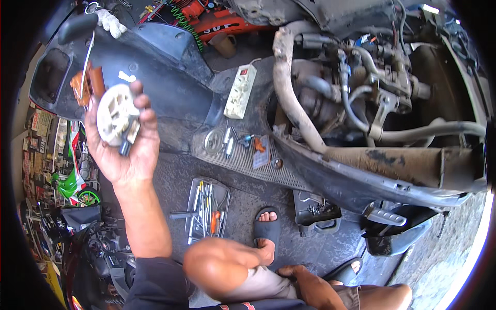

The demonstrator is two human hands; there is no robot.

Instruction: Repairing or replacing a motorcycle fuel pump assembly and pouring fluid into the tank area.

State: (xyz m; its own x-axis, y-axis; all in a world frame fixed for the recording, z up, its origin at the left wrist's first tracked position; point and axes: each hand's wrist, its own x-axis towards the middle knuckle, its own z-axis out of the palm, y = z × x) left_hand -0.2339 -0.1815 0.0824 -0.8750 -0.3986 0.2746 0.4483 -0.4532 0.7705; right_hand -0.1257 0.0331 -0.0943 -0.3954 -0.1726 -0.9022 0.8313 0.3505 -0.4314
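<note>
Power strip (pixel 239 92) on far side of footboard (pixel 243 164), loose parts (pixel 228 144) nearer, engine (pixel 361 88) right, tool tray (pixel 223 196) on floor before it, bin (pixel 305 220) right of tray, left hand (pixel 124 160) with held part (pixel 117 113) left of strip, right hand (pixel 293 271) by left leg (pixel 217 261)

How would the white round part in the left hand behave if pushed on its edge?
The white round part looks like moulded plastic, so probably stiff and light. Its curved rim may let it roll; the dark projecting piece could make it tip.
</note>
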